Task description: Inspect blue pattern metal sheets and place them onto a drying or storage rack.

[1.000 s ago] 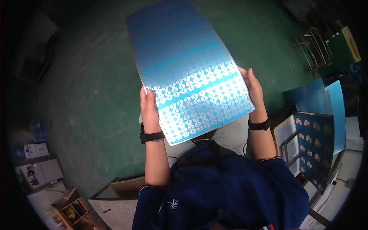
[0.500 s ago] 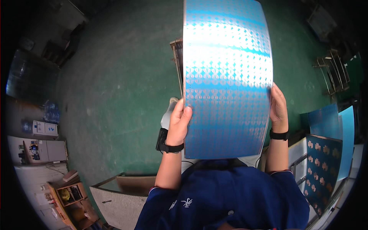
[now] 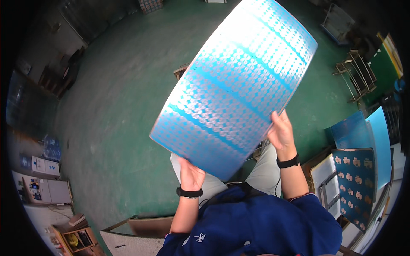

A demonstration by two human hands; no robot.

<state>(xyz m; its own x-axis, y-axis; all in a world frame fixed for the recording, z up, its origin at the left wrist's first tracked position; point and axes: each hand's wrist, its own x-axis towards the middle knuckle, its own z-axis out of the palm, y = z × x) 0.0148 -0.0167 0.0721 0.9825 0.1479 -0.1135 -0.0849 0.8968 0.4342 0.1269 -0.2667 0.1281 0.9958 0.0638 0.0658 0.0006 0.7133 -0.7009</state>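
A large, thin blue panel (image 3: 230,89) covered with rows of silvery round shapes is held up in front of me, tilted with its far end to the right. Glare whitens much of its upper half. At the panel's near-left edge, my left hand (image 3: 192,174) grips it, with the fingers partly hidden behind. My right hand (image 3: 281,131) holds the right edge, its thumb along the rim. Each wrist wears a black band.
On my right stand a dark panel (image 3: 354,183) with copper-coloured shapes and a light blue sheet (image 3: 380,145). A metal rack (image 3: 356,77) is farther off. Cabinets (image 3: 49,190) line the left, and a grey-topped table (image 3: 132,239) is close by. Green floor (image 3: 115,128) lies between.
The panel has turned clockwise, from nearly upright to slanting up to the right. My left hand has moved down to its near edge, and my right hand has shifted left and lower.
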